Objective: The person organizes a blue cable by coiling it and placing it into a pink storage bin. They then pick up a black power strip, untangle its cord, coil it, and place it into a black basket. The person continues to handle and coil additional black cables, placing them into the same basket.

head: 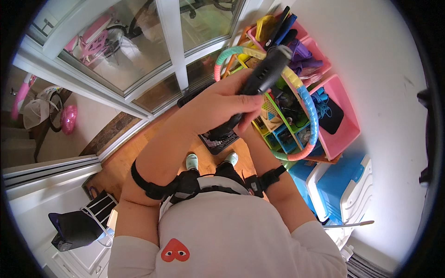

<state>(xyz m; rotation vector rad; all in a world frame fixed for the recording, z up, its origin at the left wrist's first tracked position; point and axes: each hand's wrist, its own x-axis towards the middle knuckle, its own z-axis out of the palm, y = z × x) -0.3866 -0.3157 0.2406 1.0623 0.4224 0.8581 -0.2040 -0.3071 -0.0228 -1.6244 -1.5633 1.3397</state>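
My left hand (pixel 231 93) is closed around a long black object (pixel 266 71) with a rounded, silvery end; what it is I cannot tell. The object slants from lower left to upper right, in front of a hula hoop. My right hand (pixel 247 122) is just below, by the lower part of the object, mostly hidden behind my left hand, so its grip does not show. The segmented hula hoop (pixel 314 120) in blue, yellow, green and coral leans on a rack of coloured bins. Black straps sit on both my forearms.
A pink bin (pixel 347 135) holds blue cord and a flat black item. Blue boxes with white lids (pixel 358 189) stand below it. On the floor lies a black crate (pixel 222 147) before my feet. Left are a glass-paned door (pixel 174 38), a pink bicycle (pixel 95 43) and a black bag (pixel 78 226).
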